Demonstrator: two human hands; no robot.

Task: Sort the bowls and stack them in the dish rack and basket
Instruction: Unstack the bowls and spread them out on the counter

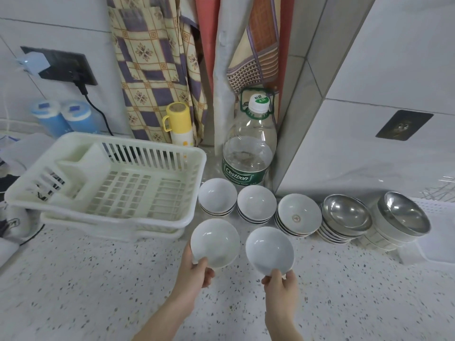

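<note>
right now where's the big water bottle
In the head view the water bottle stands at the back of the counter, centre, against the wall corner, just right of the dish rack and behind the two leftmost stacks of white bowls.

Bare forearms; bare hands (pixel 197 271)

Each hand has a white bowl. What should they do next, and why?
Probably set the left hand's bowl into the rack: it's empty and sits right beside that bowl. The right hand's bowl could follow.
</note>
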